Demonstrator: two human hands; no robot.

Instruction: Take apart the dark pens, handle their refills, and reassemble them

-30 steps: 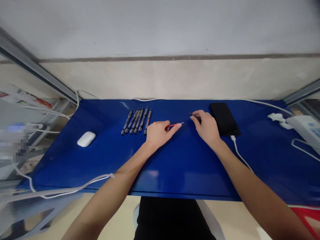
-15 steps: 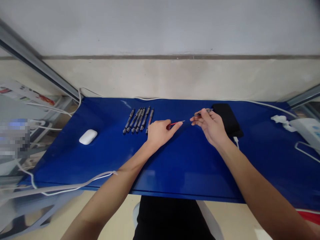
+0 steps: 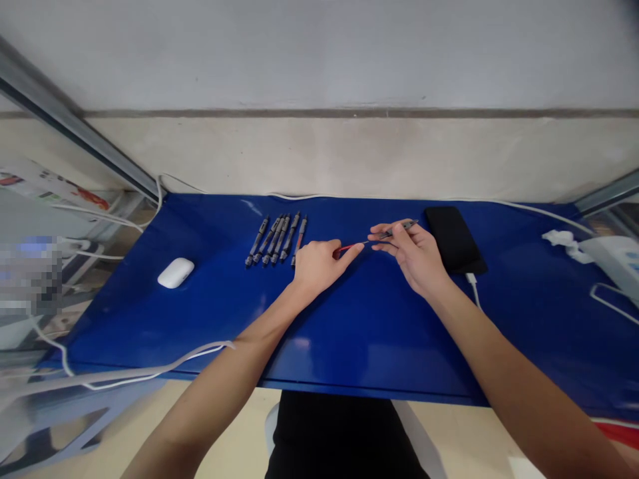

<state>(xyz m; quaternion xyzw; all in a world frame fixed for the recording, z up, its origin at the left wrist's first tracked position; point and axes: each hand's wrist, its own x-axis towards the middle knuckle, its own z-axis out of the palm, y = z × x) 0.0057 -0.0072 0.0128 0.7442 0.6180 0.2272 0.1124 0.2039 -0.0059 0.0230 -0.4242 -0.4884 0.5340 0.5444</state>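
Note:
My left hand (image 3: pixel 322 263) rests over the middle of the blue table (image 3: pixel 369 332) and pinches a thin red pen refill (image 3: pixel 351 247), its tip pointing right. To the right, my right hand (image 3: pixel 417 256) holds a grey pen barrel (image 3: pixel 403 227) between thumb and fingers. The barrel's left end is close to the refill's tip; whether they touch is too small to tell. Left of my left hand several dark grey pens (image 3: pixel 273 239) lie side by side. One pen with a red part (image 3: pixel 301 234) lies nearest that hand.
A black phone (image 3: pixel 454 239) with a white cable (image 3: pixel 474 287) lies right of my right hand. A white earbud case (image 3: pixel 176 273) sits at the left. White cables run along the wall and across the front left edge. A white power strip (image 3: pixel 612 259) is at the far right.
My right hand has moved left with the grey barrel, bringing it up to the refill's tip. More of the phone shows. My left hand has stayed in place.

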